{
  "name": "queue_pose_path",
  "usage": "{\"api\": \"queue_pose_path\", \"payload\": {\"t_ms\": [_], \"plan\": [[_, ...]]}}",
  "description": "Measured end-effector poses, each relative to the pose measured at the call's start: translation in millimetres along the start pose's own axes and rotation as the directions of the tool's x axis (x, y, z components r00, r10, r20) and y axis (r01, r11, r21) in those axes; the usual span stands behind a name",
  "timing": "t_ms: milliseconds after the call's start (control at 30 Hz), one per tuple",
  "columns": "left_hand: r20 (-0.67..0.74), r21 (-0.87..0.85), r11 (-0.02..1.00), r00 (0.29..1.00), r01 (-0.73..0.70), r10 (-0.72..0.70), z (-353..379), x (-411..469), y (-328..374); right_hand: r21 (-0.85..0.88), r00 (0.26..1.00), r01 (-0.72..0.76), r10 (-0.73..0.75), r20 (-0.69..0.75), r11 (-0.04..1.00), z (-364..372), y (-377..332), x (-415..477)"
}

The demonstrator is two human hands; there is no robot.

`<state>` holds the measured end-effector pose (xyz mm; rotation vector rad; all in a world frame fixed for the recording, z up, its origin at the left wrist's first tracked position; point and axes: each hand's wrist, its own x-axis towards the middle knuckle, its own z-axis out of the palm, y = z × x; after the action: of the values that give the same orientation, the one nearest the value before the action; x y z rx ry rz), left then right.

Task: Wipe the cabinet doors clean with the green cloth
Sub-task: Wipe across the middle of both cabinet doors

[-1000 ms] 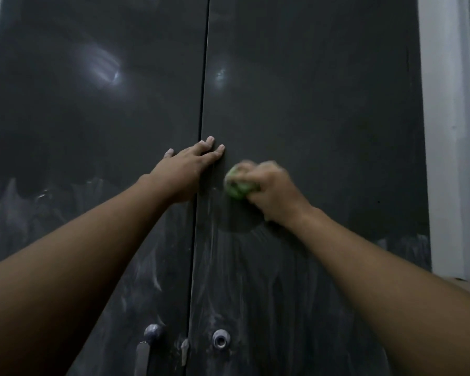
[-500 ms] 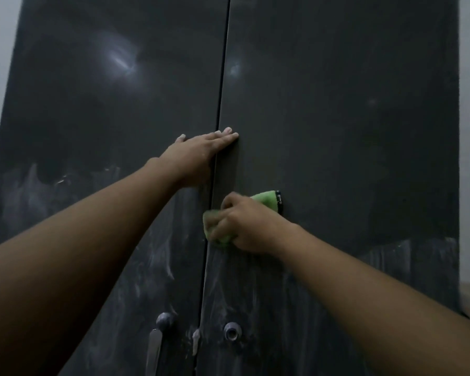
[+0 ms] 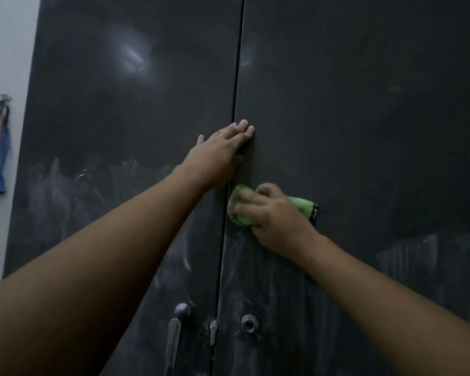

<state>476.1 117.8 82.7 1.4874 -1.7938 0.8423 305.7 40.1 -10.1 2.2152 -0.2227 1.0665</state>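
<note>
The crumpled green microfibre cloth (image 3: pixel 302 208) is pressed against the dark matte right cabinet door (image 3: pixel 364 118), just beside the centre seam. The right hand (image 3: pixel 274 217) curls its fingers over it, holding it bunched. The left hand (image 3: pixel 217 156) lies flat with straight fingers across the seam, gripping nothing, likely bracing both doors. Wiping looks mid-way: chalky white streaks (image 3: pixel 255 283) below the cloth call for firm strokes downward toward the round metal lock (image 3: pixel 248 322).
</note>
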Motion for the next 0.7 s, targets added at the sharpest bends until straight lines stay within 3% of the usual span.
{"api": "queue_pose_path", "payload": {"t_ms": [100, 167, 233, 300, 367, 567, 700], "plan": [[-0.004, -0.046, 0.999, 1.000, 0.015, -0.016, 1.7, -0.9, 3.5, 0.064, 0.982, 0.091, -0.100, 0.159, 0.994, -5.7, -0.6, -13.0], [-0.007, -0.044, 0.999, 1.000, 0.028, -0.028, 1.9, -0.4, 6.6, 0.055, 0.985, 0.107, -0.113, 0.127, 0.993, -18.7, 3.4, -12.0], [-0.011, -0.020, 0.999, 0.999, 0.034, -0.034, 1.7, 0.6, 7.8, -0.012, 0.998, -0.007, 0.006, -0.064, 1.000, -31.2, 11.6, -4.9], [-0.002, -0.007, 0.999, 0.999, 0.039, -0.039, 1.2, 1.6, 8.2, -0.063, 0.953, -0.228, 0.210, -0.218, 0.972, -41.1, 21.8, 4.0], [0.003, -0.005, 0.999, 0.999, 0.044, -0.044, 1.7, 1.2, 9.3, -0.096, 0.929, -0.333, 0.309, -0.202, 0.938, -44.0, 26.4, 7.0], [-0.026, 0.018, 0.997, 0.997, 0.074, -0.074, 16.7, -5.9, 15.2, -0.066, 0.992, -0.106, 0.110, 0.060, 0.992, -24.9, 14.8, -37.9], [-0.002, -0.007, 0.994, 0.994, 0.106, -0.106, 15.9, -8.9, 21.6, 0.011, 0.978, 0.051, -0.052, 0.204, 0.999, -20.8, 9.6, -69.6]]}}
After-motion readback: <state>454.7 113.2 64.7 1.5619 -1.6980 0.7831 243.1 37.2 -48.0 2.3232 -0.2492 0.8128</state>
